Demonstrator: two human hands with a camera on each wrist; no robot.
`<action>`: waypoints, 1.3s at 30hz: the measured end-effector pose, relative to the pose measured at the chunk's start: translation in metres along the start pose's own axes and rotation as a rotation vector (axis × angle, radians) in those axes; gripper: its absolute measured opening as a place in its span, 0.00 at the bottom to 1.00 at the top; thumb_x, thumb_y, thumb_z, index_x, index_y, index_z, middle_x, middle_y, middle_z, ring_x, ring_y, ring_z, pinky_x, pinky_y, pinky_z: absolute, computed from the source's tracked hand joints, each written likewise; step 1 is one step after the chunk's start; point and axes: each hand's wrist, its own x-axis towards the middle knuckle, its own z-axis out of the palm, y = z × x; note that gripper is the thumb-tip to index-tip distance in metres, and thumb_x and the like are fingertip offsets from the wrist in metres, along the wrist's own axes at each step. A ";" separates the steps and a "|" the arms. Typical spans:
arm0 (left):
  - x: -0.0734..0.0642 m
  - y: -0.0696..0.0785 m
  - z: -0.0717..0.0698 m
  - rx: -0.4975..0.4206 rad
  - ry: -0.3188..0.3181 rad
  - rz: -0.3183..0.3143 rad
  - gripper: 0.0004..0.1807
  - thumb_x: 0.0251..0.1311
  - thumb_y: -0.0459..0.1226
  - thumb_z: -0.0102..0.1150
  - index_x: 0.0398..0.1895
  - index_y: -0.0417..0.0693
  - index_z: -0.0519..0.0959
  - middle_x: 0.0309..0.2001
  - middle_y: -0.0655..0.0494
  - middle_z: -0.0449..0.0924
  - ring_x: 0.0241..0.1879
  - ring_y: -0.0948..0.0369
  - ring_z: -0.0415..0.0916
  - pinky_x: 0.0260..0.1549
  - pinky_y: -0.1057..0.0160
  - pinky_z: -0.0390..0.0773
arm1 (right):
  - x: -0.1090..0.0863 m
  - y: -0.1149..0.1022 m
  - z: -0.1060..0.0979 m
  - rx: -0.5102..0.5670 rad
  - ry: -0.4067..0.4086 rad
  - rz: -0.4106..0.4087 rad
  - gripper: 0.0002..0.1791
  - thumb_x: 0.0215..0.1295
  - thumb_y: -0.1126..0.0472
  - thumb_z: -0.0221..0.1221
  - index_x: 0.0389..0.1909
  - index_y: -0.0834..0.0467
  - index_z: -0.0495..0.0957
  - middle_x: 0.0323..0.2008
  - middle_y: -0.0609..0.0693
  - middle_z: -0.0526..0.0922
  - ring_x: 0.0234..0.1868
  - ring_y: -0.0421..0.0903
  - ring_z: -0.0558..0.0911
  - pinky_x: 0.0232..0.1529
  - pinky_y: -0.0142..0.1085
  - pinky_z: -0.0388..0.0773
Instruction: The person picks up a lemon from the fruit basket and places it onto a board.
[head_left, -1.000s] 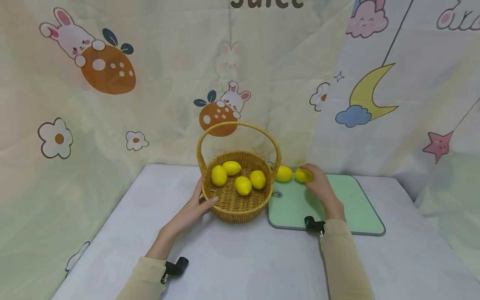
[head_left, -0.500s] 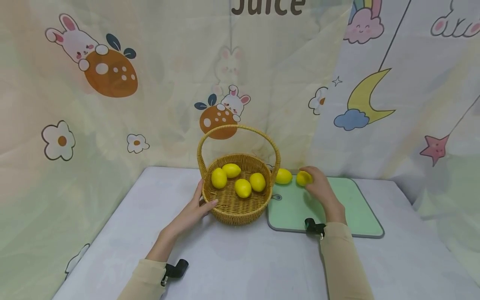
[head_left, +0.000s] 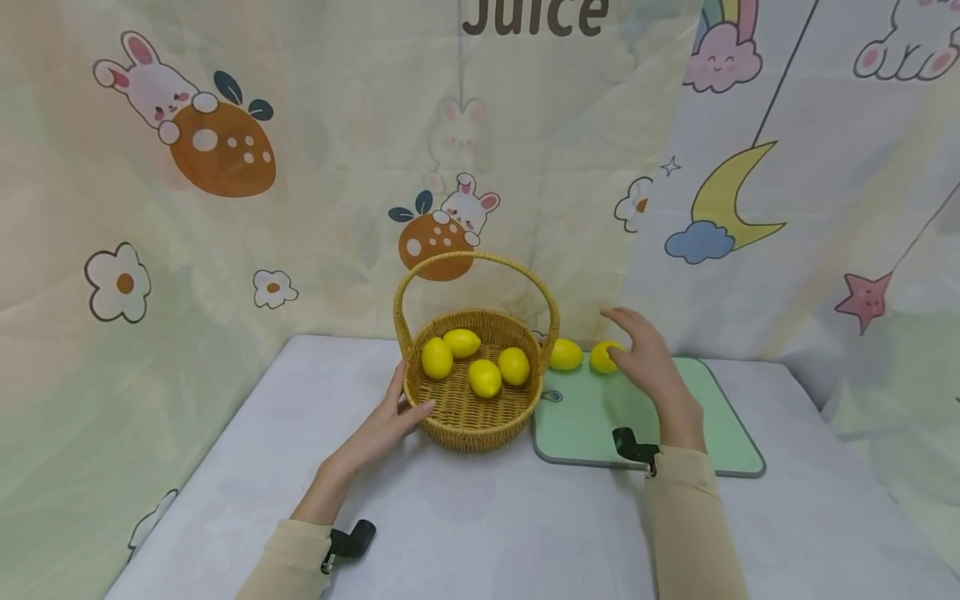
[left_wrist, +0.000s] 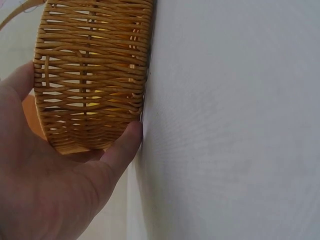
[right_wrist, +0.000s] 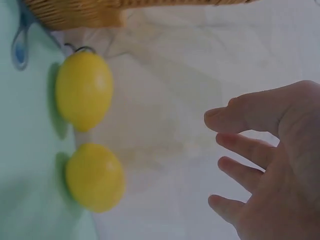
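A woven wicker basket [head_left: 474, 433] with a tall hooped handle stands upright on the table. Several yellow lemons [head_left: 485, 378] lie inside it. My left hand [head_left: 382, 427] holds the basket's left side, its thumb over the rim and other fingers along the outer wall, as the left wrist view [left_wrist: 60, 185] shows. On the green cutting board's far edge lie two more lemons, one beside the basket [head_left: 566, 355] and the other [head_left: 603, 357] partly behind my right thumb. My right hand [head_left: 652, 358] hovers above that second lemon, fingers spread and holding nothing; the right wrist view shows a gap between them.
The green cutting board [head_left: 592, 433] with a grey edge lies right of the basket. A printed cloth backdrop [head_left: 337, 167] rises behind the white table [head_left: 480, 525]. A black wrist camera [head_left: 352, 540] sits at my left cuff.
My right hand has let go of the right-hand lemon and lifted up and slightly right, its fingers spreading. The lemon stays on the board. My left hand keeps its hold on the basket.
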 end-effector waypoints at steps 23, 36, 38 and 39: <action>0.002 -0.002 0.000 0.017 0.006 -0.006 0.53 0.63 0.63 0.56 0.76 0.82 0.27 0.81 0.64 0.24 0.80 0.48 0.36 0.76 0.42 0.50 | -0.013 -0.106 -0.003 0.127 0.042 -0.308 0.31 0.63 0.71 0.59 0.67 0.52 0.72 0.68 0.54 0.70 0.69 0.54 0.69 0.62 0.55 0.75; 0.002 -0.004 0.000 0.026 0.007 0.004 0.53 0.64 0.63 0.55 0.76 0.81 0.26 0.81 0.63 0.25 0.80 0.47 0.37 0.76 0.39 0.47 | -0.014 -0.134 0.027 0.110 -0.039 -0.384 0.29 0.64 0.68 0.62 0.66 0.52 0.74 0.65 0.51 0.73 0.66 0.52 0.73 0.62 0.51 0.77; 0.002 -0.004 0.000 0.029 0.008 -0.004 0.53 0.63 0.64 0.55 0.76 0.81 0.26 0.81 0.63 0.25 0.80 0.46 0.38 0.76 0.40 0.47 | -0.012 -0.135 0.038 0.092 -0.078 -0.357 0.29 0.64 0.67 0.62 0.66 0.50 0.73 0.66 0.50 0.73 0.66 0.51 0.73 0.63 0.50 0.77; 0.002 -0.003 0.000 0.032 0.009 -0.010 0.53 0.63 0.64 0.55 0.76 0.82 0.26 0.81 0.63 0.25 0.80 0.46 0.39 0.76 0.40 0.47 | -0.012 -0.135 0.044 0.090 -0.102 -0.343 0.29 0.64 0.67 0.62 0.66 0.50 0.73 0.66 0.49 0.72 0.67 0.51 0.73 0.63 0.50 0.77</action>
